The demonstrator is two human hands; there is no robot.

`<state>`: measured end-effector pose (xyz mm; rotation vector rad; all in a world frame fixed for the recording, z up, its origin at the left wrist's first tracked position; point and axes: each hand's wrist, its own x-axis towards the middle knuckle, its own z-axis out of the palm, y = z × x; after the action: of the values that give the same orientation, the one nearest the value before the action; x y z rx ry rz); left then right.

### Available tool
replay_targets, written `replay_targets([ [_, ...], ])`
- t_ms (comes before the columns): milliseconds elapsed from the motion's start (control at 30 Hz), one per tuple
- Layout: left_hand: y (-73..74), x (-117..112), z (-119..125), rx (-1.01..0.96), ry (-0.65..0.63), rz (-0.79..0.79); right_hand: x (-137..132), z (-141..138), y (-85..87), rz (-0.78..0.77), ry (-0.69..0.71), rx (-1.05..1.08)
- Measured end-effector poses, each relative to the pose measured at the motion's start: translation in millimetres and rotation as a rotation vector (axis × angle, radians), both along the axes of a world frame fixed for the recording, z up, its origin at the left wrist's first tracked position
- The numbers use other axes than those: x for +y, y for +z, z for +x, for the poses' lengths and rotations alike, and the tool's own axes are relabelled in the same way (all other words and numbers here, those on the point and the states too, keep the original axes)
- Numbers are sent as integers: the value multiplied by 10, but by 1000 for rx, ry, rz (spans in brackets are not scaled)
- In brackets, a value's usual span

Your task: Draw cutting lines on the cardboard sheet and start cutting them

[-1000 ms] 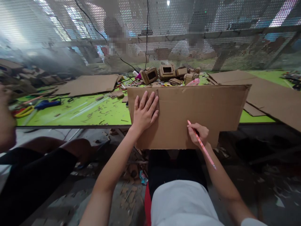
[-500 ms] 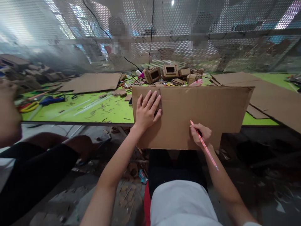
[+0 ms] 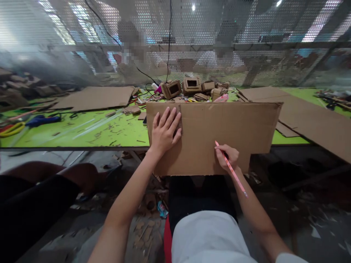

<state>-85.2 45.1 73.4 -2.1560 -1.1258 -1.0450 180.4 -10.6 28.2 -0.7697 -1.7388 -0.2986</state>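
A large brown cardboard sheet (image 3: 219, 131) leans from my lap over the near edge of the green table (image 3: 82, 131). My left hand (image 3: 163, 130) lies flat on its upper left part, fingers spread, pressing a small cardboard piece (image 3: 179, 122) against it. My right hand (image 3: 227, 157) rests on the lower middle of the sheet, closed around a pink pencil (image 3: 231, 171) whose tip touches the cardboard.
Small cardboard boxes (image 3: 192, 86), cables and scraps crowd the far middle of the table. Flat cardboard sheets lie at the left (image 3: 95, 96) and right (image 3: 309, 117). Blue and yellow tools (image 3: 27, 122) lie far left. Another person's legs (image 3: 41, 190) are at the left. Perforated mesh (image 3: 175, 36) backs the table.
The view shifted slightly, so everything sits a little further left. The other person's hand at the left edge is gone from view. My hands keep their places on the cardboard.
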Motion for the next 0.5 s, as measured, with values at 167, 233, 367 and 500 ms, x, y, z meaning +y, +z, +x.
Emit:
replay_targets([
  [167, -15, 2, -11, 14, 7, 40, 23, 10, -45, 10, 9, -3],
  [233, -17, 0, -11, 24, 22, 52, 28, 12, -64, 13, 7, -1],
  [367, -17, -4, -10, 27, 33, 54, 22, 7, -79, 14, 4, 3],
  [500, -21, -2, -8, 34, 44, 57, 15, -1, -73, 21, 7, 5],
])
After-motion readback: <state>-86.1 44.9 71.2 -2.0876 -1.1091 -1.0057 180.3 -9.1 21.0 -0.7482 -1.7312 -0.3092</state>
